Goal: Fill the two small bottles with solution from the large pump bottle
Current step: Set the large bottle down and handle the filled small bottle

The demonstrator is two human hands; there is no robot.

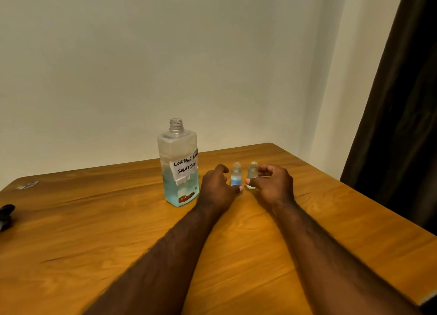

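Left hand [217, 187] curls by blue vial [236, 176], grip unclear; right hand [272, 183] pinches clear vial [252, 175], right of bottle [178, 168]. Vials likely light, tippy: hold mid-body.

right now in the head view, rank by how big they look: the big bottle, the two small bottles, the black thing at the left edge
1. big bottle
2. black thing, cut off by the frame, so unsure
3. left small bottle and right small bottle: alike, no ranking
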